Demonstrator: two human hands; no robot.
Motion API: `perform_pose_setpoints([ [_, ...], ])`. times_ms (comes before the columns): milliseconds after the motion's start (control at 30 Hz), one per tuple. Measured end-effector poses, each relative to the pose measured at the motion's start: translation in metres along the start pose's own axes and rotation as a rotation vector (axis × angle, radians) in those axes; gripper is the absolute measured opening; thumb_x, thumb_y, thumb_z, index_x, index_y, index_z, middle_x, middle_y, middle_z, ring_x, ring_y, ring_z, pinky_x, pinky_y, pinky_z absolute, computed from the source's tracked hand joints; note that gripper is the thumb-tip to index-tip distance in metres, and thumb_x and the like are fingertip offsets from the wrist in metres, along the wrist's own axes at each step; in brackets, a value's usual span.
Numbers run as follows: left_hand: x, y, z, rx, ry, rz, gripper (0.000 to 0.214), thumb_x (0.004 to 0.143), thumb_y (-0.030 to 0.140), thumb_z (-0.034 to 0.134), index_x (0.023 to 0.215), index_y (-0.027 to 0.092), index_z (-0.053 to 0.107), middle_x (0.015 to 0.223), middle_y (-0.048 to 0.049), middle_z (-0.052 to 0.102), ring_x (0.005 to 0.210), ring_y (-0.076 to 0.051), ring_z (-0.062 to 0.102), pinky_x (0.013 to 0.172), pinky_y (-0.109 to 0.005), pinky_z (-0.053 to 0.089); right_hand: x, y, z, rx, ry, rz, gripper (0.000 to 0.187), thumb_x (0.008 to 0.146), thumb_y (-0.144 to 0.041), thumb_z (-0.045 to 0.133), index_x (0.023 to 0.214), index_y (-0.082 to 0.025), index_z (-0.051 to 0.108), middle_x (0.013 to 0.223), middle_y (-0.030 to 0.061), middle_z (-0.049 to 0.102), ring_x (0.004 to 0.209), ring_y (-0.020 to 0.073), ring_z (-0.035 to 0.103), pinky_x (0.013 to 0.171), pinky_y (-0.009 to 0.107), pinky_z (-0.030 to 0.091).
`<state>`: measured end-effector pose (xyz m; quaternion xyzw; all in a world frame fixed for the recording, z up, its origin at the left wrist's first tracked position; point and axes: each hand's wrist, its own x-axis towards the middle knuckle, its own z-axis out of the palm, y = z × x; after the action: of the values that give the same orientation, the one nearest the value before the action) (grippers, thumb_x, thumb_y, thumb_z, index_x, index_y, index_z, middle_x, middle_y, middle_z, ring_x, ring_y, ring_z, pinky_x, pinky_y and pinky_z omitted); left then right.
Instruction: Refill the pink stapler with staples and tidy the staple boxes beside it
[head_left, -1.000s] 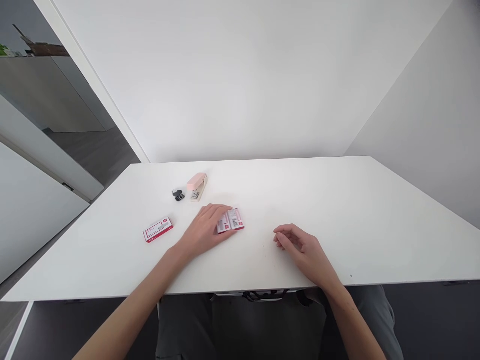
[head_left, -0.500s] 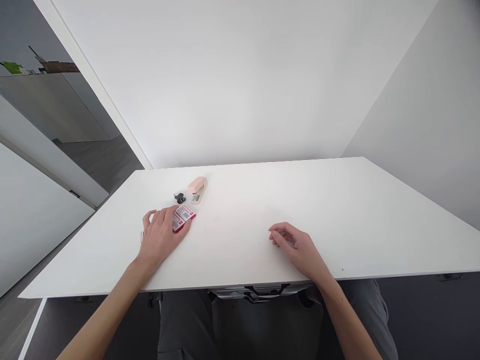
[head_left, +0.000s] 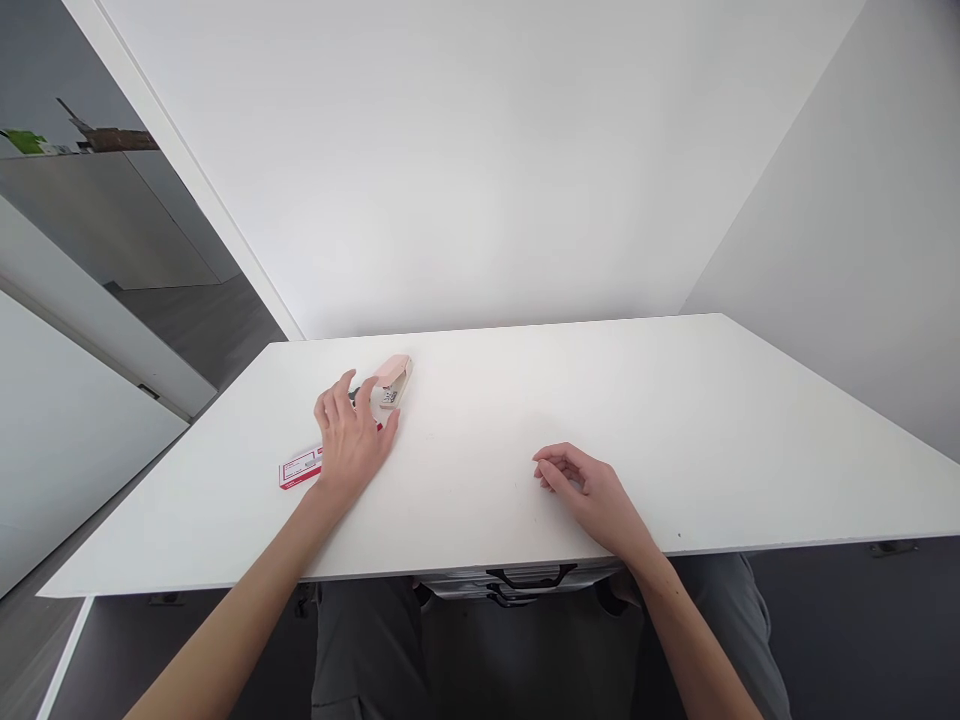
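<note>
My left hand hovers over or rests on the left part of the table, its fingers spread and nothing gripped between them. Beneath it, partly covered, lies a flat red-and-white box, and a bit of red and white also shows by the thumb. Just beyond the fingers a pink stapler sits with its top raised at an angle. A small black clip-like object is mostly hidden behind the fingers. My right hand rests on the tabletop, fingers loosely curled together, with nothing visible in it.
The white table meets a white wall at its back edge. Below the front edge are drawers with black handles and my legs. A doorway with a grey floor lies to the left.
My left hand has moved slightly right and away from me, off the box's left end, and its fingers have spread toward the stapler. My right hand has stayed put.
</note>
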<state>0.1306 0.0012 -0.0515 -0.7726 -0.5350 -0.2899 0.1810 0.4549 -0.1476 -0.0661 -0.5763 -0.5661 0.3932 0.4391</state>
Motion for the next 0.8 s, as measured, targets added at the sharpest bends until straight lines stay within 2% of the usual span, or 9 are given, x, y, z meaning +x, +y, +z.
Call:
perform_pose_setpoints([
  [133,0.02,0.016,0.021,-0.008,0.017,0.011,0.056,0.098,0.041,0.053,0.149,0.018,0.044,0.163,-0.0262,0.031,0.149,-0.046,0.032,0.118,-0.069,0.022,0.0,-0.002,0.0,0.002,0.01,0.0,0.034,0.102,-0.055,0.054,0.107,-0.025,0.069,0.1,0.0062,0.076,0.093,0.022,0.072,0.084,0.036,0.058],
  [233,0.028,0.021,0.03,0.013,0.048,-0.024,0.055,0.099,0.04,0.05,0.148,0.016,0.046,0.158,-0.0255,0.039,0.149,-0.044,0.032,0.12,-0.07,0.018,0.0,-0.005,0.0,0.003,0.012,0.003,0.033,0.103,-0.054,0.054,0.107,-0.026,0.069,0.099,0.0056,0.076,0.092,0.0217,0.072,0.084,0.036,0.057],
  [367,0.029,0.013,0.032,0.062,0.036,-0.034,0.048,0.104,0.038,0.042,0.144,0.014,0.052,0.129,-0.0222,0.063,0.143,-0.043,0.039,0.122,-0.07,0.014,-0.001,-0.008,-0.001,-0.007,0.009,0.015,0.031,0.103,-0.053,0.054,0.107,-0.026,0.069,0.1,0.0052,0.076,0.094,0.0219,0.072,0.084,0.035,0.057],
  [500,0.028,0.005,0.032,0.079,0.03,-0.029,0.043,0.106,0.035,0.035,0.139,0.019,0.057,0.106,-0.0161,0.072,0.13,-0.04,0.049,0.121,-0.069,0.017,-0.002,-0.008,-0.001,-0.033,0.014,0.031,0.033,0.103,-0.055,0.054,0.108,-0.026,0.07,0.102,0.006,0.077,0.096,0.0229,0.072,0.084,0.036,0.058],
  [667,0.031,0.004,0.036,0.036,0.018,-0.081,0.042,0.108,0.039,0.032,0.131,0.018,0.06,0.105,-0.0149,0.073,0.109,-0.035,0.061,0.117,-0.06,0.028,0.0,-0.004,-0.001,-0.068,0.014,0.026,0.035,0.102,-0.057,0.054,0.108,-0.027,0.071,0.102,0.0066,0.078,0.097,0.024,0.073,0.081,0.036,0.059],
  [800,0.033,0.007,0.034,-0.034,0.007,-0.09,0.042,0.108,0.04,0.032,0.13,0.016,0.058,0.114,-0.0171,0.072,0.109,-0.035,0.062,0.111,-0.057,0.035,-0.001,-0.006,-0.001,-0.069,0.021,0.033,0.035,0.102,-0.057,0.054,0.108,-0.027,0.071,0.102,0.0063,0.078,0.097,0.024,0.073,0.082,0.036,0.059],
])
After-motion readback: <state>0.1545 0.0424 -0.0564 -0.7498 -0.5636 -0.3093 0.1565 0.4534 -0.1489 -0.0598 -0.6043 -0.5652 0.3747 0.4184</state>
